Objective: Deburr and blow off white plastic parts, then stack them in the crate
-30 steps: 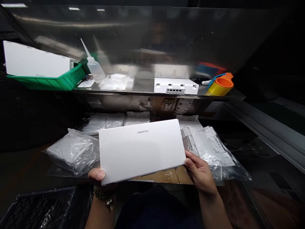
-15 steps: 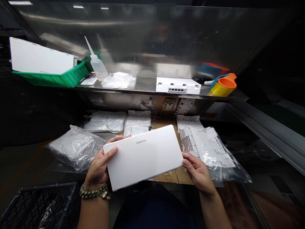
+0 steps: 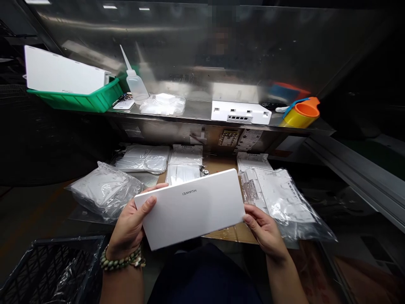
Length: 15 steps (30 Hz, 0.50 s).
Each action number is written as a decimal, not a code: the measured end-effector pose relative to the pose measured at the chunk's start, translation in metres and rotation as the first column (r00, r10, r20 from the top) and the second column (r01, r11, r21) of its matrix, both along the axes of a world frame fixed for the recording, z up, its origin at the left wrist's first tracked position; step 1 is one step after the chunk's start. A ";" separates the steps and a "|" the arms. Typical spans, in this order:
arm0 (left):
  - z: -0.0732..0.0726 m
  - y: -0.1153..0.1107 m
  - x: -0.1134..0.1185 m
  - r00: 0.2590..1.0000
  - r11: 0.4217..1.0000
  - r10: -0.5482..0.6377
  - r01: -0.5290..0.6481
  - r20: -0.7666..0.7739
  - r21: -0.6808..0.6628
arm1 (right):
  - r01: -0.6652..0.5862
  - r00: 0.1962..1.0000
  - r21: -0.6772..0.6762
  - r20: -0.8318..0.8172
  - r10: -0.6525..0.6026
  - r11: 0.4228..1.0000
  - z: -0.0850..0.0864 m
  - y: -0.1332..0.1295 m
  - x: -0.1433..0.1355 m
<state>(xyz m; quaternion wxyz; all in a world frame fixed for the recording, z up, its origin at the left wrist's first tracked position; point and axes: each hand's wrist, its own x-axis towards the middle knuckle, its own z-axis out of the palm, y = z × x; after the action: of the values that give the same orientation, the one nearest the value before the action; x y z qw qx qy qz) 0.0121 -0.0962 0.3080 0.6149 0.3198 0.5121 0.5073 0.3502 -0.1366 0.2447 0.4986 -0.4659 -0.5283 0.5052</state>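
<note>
A flat white rectangular casing [image 3: 193, 215] is held up in front of me, its HUAWEI lettering upside down along the far edge. My left hand [image 3: 129, 221] grips its left end, thumb on the top face and fingers behind the far edge. At the right edge, my right hand [image 3: 264, 230] pinches the casing between thumb and fingers. The casing's underside is hidden. Beyond it, a cardboard sheet [image 3: 240, 234] covers part of the bench. Bagged white parts [image 3: 104, 188] lie to the left, and another clear bag of white parts [image 3: 281, 198] lies to the right.
A metal shelf [image 3: 196, 114] runs across the back. On it are a green bin [image 3: 79, 101] with a white casing, a squeeze bottle [image 3: 137, 86], a white ported unit [image 3: 240, 113] and a yellow-orange cup [image 3: 300, 115]. A black crate [image 3: 63, 240] stands lower left.
The casing has tilted slightly, its face now looking greyer. Both hands keep their hold on it. The whole view has shifted a little, with the surroundings appearing further right.
</note>
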 end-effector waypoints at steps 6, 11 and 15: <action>0.002 -0.007 0.001 0.940 0.942 -0.028 0.138 -0.339 0.305 | 0.105 0.972 0.061 0.207 -0.115 0.993 -0.011 0.012 -0.008; 0.003 -0.007 0.005 0.879 0.805 -0.130 0.363 -0.458 0.469 | 0.150 0.969 0.119 0.178 -0.170 0.981 -0.007 0.018 -0.016; 0.001 -0.004 0.004 0.873 0.791 -0.173 0.399 -0.456 0.463 | 0.194 0.960 0.132 0.179 -0.216 0.972 -0.004 0.019 -0.019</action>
<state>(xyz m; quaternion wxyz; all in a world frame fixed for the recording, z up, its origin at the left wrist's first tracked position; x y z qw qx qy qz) 0.0163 -0.1007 0.3094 0.4547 0.6505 0.4030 0.4558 0.3308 -0.1180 0.2410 0.5204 -0.5359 -0.5505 0.3727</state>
